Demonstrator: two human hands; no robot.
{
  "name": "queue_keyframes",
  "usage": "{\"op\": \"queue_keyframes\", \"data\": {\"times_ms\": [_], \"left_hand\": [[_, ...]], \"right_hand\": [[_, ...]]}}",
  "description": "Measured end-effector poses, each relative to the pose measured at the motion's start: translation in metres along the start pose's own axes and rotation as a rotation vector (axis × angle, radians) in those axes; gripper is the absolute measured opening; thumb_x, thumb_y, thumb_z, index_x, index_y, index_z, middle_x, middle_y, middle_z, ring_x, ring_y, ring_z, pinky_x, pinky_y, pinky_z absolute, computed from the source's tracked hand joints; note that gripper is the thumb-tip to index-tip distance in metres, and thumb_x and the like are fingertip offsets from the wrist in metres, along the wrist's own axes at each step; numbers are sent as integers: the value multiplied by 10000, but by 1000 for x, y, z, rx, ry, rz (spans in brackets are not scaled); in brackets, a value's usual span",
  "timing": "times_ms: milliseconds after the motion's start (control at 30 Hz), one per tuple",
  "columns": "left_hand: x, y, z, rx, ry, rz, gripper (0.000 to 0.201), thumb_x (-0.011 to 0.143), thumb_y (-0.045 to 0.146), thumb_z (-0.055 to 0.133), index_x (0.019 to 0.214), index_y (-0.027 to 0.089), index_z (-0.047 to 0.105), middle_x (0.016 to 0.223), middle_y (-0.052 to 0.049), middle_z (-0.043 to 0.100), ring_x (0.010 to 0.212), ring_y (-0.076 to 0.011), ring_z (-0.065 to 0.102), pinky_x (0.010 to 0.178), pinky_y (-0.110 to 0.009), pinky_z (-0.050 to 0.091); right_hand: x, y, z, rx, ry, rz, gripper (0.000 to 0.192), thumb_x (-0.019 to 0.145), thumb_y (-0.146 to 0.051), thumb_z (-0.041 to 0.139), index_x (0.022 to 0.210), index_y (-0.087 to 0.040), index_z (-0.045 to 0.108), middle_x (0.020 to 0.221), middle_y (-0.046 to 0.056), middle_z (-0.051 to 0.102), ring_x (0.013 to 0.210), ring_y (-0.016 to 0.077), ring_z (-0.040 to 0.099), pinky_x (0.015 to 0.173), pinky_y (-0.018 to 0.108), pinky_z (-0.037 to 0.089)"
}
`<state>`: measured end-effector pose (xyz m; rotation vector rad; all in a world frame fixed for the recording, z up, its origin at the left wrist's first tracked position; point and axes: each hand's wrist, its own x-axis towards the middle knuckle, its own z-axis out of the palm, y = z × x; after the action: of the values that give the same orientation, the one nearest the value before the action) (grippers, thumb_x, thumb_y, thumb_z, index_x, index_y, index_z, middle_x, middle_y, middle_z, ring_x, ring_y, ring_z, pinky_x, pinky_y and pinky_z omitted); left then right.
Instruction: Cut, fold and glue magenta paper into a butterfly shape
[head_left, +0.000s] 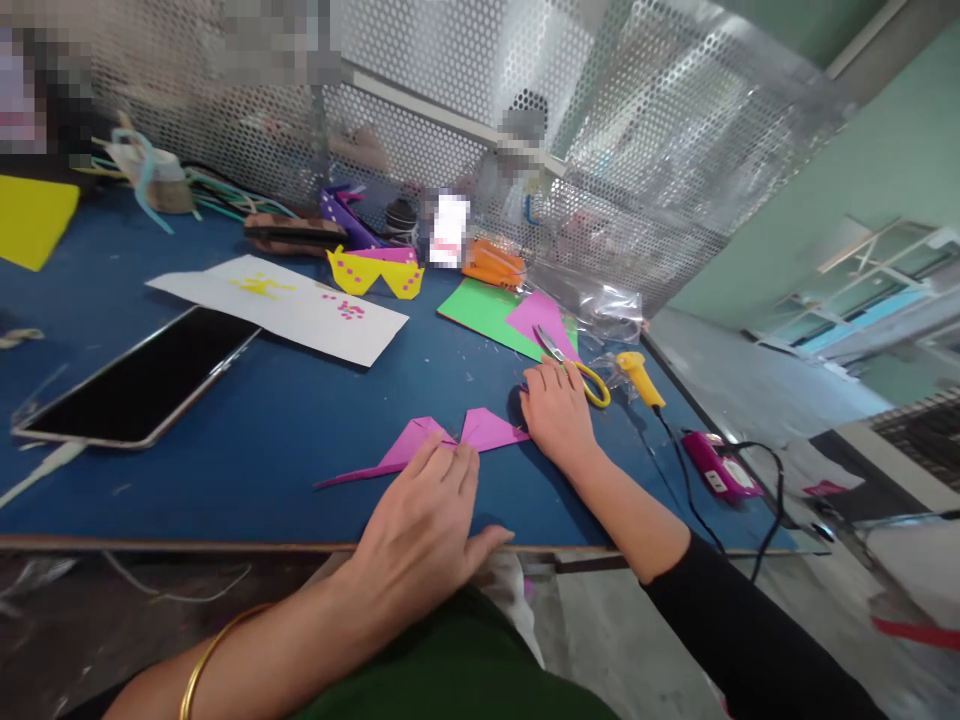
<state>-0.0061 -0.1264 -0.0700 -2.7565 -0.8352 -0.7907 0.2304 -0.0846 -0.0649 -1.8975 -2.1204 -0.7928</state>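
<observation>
Pink folded paper [450, 440] lies flat just left of the yellow-handled scissors [577, 368], thin, light, easily creased. Left hand [420, 525] presses open fingers on its middle; right hand [555, 410] rests flat at its right tip, gripping nothing — best pinched at an edge.

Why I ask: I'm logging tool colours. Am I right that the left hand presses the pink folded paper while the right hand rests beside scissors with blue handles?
Not quite: the head view shows the scissors have yellow handles, not blue. The rest holds: the left hand presses the pink folded paper, and the right hand rests beside the scissors.
</observation>
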Motion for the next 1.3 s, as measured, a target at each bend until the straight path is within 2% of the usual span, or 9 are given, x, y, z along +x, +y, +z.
{"op": "queue_keyframes", "data": {"times_ms": [167, 267, 333, 500, 633, 733, 833, 967, 1300], "left_hand": [[-11, -4, -9, -12, -38, -14, 622, 912, 552, 585, 1206, 7, 642, 1158, -206, 694, 1087, -340, 604, 1009, -464, 460], [-11, -4, -8, -39, -58, -10, 546, 924, 537, 567, 1153, 50, 659, 1142, -191, 698, 1077, -333, 610, 1013, -474, 456], [-11, -4, -7, -48, -46, -12, 527, 924, 537, 565, 1149, 70, 659, 1131, -177, 702, 1070, -322, 618, 1018, -474, 457], [-14, -2, -2, -49, -5, -14, 495, 906, 449, 590, 1157, 28, 659, 1118, -196, 703, 1075, -328, 629, 1003, -465, 487], [-28, -5, -3, -65, 48, 5, 479, 929, 362, 534, 1254, 23, 623, 1220, -168, 696, 1195, -291, 603, 1079, -400, 459], [-43, -12, -11, -36, 114, -29, 456, 962, 339, 499, 1273, 29, 621, 1282, -149, 688, 1237, -269, 591, 1148, -404, 391], [-57, -18, -20, 32, 118, -126, 487, 980, 432, 511, 1261, 58, 645, 1257, -128, 711, 1180, -268, 625, 1152, -431, 364], [-67, -22, -25, 58, 127, -217, 484, 987, 465, 508, 1266, 100, 660, 1239, -100, 727, 1130, -254, 647, 1125, -422, 364], [-66, -26, -24, 112, 156, -200, 493, 994, 516, 496, 1199, 115, 697, 1153, -83, 767, 993, -222, 707, 979, -392, 435]], "right_hand": [[1, 4, 0, 117, 42, 19, 190, 955, -160, 505, 1067, -106, 648, 1088, 187, 710, 1210, 313, 591, 1119, 518, 336], [-2, 1, -13, 215, 91, 14, 243, 1005, -194, 441, 1066, -138, 669, 1073, 147, 737, 1180, 289, 620, 1111, 528, 349], [-10, -11, -28, 288, 116, -20, 301, 1035, -226, 390, 1106, -154, 673, 1113, 128, 743, 1204, 273, 617, 1117, 531, 360], [-47, -62, -60, 479, 32, -195, 407, 1069, -371, 346, 1277, -154, 621, 1232, 93, 725, 1148, 176, 661, 975, 331, 542], [-65, -86, -65, 571, -68, -173, 619, 1059, -480, 323, 1505, -55, 378, 1405, 189, 614, 1283, 248, 591, 1025, 424, 531], [-71, -94, -63, 518, -133, -178, 654, 1037, -540, 336, 1492, -80, 432, 1479, 214, 536, 1375, 328, 500, 1068, 526, 487], [-75, -100, -62, 454, -140, -184, 696, 1005, -598, 376, 1451, -79, 501, 1490, 246, 506, 1394, 389, 461, 1060, 584, 476], [-76, -103, -61, 453, -122, -172, 637, 1011, -553, 399, 1474, -124, 481, 1482, 228, 517, 1389, 373, 467, 1057, 589, 479], [-77, -101, -61, 431, -114, -200, 661, 1000, -545, 423, 1482, -94, 460, 1486, 247, 506, 1383, 398, 461, 1018, 587, 503]]}}
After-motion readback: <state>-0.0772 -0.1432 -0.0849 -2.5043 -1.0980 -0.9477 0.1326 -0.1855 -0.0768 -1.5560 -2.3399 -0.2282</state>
